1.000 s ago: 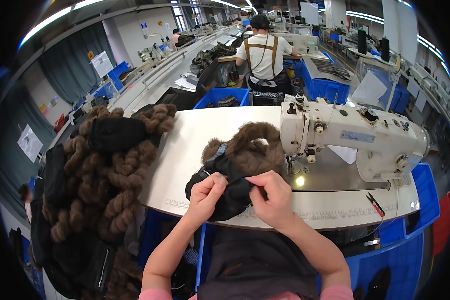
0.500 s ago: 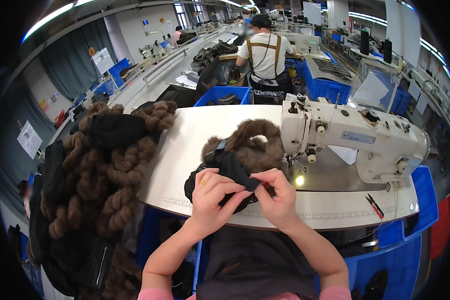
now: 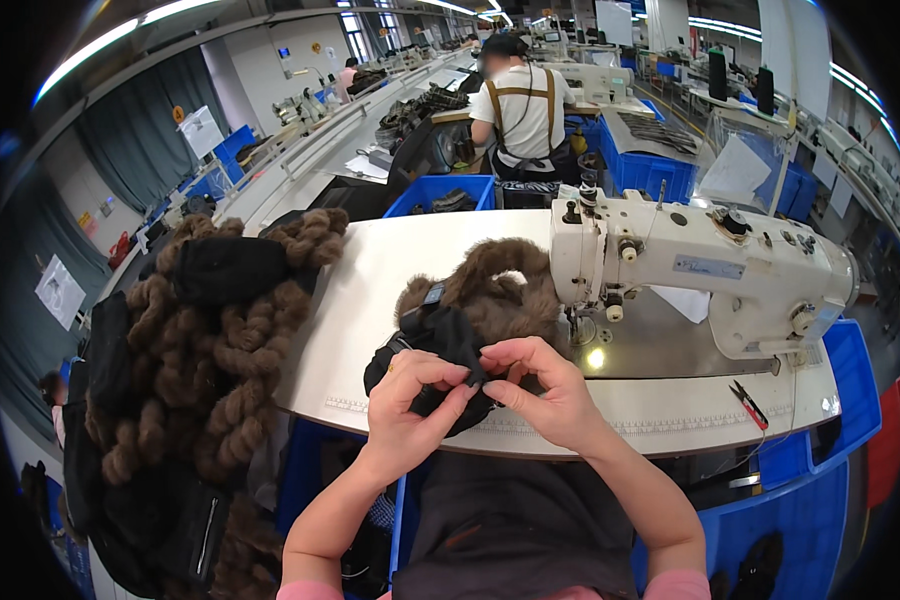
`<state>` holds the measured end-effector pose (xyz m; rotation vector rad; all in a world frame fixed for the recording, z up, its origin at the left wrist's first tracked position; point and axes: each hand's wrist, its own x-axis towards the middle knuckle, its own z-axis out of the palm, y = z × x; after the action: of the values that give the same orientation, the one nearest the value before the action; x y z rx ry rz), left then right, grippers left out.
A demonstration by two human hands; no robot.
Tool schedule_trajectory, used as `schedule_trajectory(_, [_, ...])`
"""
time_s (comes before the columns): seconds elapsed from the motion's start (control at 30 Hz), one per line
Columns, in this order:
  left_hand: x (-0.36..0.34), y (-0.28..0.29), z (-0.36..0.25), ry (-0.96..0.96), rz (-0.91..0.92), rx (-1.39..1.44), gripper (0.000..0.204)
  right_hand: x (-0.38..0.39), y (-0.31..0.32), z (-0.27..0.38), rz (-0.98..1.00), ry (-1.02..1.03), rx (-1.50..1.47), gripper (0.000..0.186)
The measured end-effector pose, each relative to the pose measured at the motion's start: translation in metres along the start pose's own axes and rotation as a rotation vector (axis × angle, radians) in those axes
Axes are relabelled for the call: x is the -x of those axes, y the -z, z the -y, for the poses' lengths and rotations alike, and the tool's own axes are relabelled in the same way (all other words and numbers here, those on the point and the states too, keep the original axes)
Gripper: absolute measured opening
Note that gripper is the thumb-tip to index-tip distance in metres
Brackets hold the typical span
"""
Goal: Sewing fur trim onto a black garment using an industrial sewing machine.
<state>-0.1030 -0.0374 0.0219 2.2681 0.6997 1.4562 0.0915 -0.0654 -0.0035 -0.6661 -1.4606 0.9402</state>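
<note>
With our 2 hands we hold the black cloth (image 3: 450, 335) at the front of the bench (image 3: 380, 260), left of the sewing machine (image 3: 705, 260). The fingers of our left hand (image 3: 408, 405) and right hand (image 3: 553, 398) are clamped on its edge, thumb tips close together. Brown fur trim (image 3: 518, 315) lies just behind; we cannot tell whether the 2 pieces are joined. As we judge it, the pinched edge could slip out of line if either grip loosens, since soft cloth bunches easily. The fur could snag on the machine if a pull to the right dragged the bundle that way.
</note>
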Motion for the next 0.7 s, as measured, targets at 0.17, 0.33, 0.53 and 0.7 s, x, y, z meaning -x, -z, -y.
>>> schedule_trajectory(0.17, [-0.001, -0.002, -0.007, 0.134, 0.03, 0.098, 0.024, -0.003, -0.002, 0.0, 0.005, 0.013, 0.059, 0.022])
schedule_trajectory(0.33, [-0.003, 0.007, -0.015, 0.115, 0.041, -0.097, 0.035, -0.01, 0.003, 0.006, -0.079, 0.29, 0.5, 0.025])
schedule_trajectory(0.53, [0.0, 0.002, -0.012, -0.012, 0.015, -0.247, 0.041, -0.012, -0.007, 0.002, -0.157, 0.499, 0.633, 0.028])
schedule_trajectory(0.7, [-0.008, 0.006, -0.02, 0.044, 0.069, -0.128, 0.035, -0.011, -0.008, 0.003, -0.178, 0.445, 0.568, 0.027])
